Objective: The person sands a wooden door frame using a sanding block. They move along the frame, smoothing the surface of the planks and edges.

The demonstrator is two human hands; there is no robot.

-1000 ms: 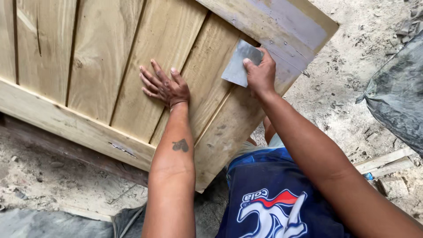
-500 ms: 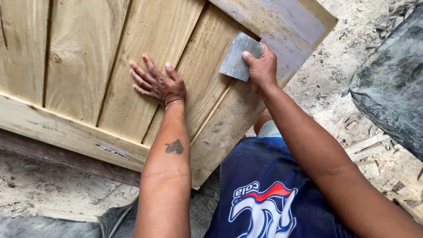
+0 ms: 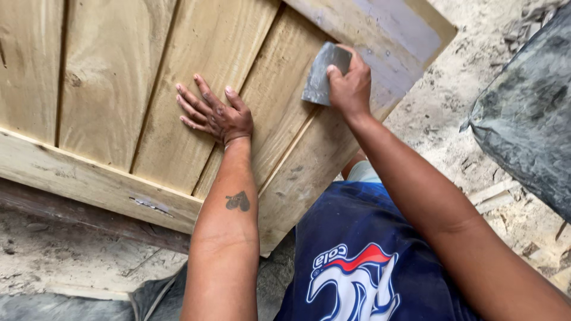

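A wooden door panel [image 3: 125, 83] made of vertical planks and a bottom rail lies tilted in front of me. My left hand [image 3: 213, 114] rests flat on a plank with its fingers spread. My right hand [image 3: 351, 86] grips a grey sheet of sandpaper [image 3: 323, 74], curled against the plank near the panel's upper right corner. A grey smear of filler [image 3: 395, 30] covers the corner rail just above that hand.
Sandy, dusty ground [image 3: 452, 101] surrounds the panel. A dark grey sack [image 3: 529, 113] lies at the right. Thin wooden strips [image 3: 493, 196] lie on the ground by my right arm. A dark beam [image 3: 89, 217] runs under the panel's lower rail.
The sandpaper has gone from flat to curled under my right hand, which shifted slightly up the plank. My left hand stays flat on the wood.
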